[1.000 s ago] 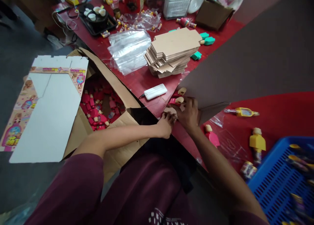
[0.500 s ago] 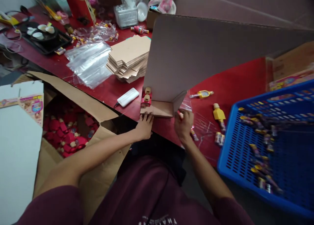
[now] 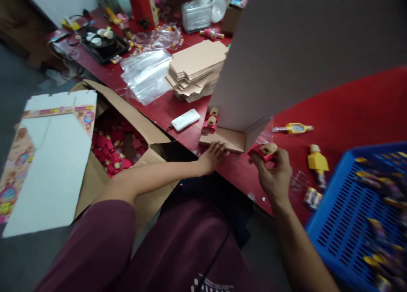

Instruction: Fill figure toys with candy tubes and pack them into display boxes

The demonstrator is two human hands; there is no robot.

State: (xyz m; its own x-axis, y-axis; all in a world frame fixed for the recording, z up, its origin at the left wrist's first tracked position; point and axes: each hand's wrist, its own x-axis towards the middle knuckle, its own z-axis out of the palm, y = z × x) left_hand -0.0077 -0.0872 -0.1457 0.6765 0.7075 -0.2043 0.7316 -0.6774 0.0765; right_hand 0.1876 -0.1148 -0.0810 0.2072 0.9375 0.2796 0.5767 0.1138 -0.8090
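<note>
My right hand (image 3: 276, 173) holds a red piece with a tan top (image 3: 264, 150) above the red table, just right of the cardboard display. My left hand (image 3: 213, 157) rests with fingers apart at the front edge of the display's tan base (image 3: 227, 139) and holds nothing. Two more red pieces with tan tops (image 3: 210, 123) stand at the left end of that base. The tall grey panel (image 3: 273, 50) of the display rises behind them.
A carton (image 3: 133, 118) of red pieces is at the left, beside a white printed board (image 3: 60, 156). Stacked cardboard (image 3: 197, 63), plastic bags (image 3: 146, 73) and a white power bank (image 3: 185, 119) lie behind. Yellow figures (image 3: 317, 161) and a blue basket (image 3: 337, 198) are at the right.
The camera view has swung, moving the scene. My right hand has come away from the display's right end, and the red piece in it now shows. My left hand stays at the base.
</note>
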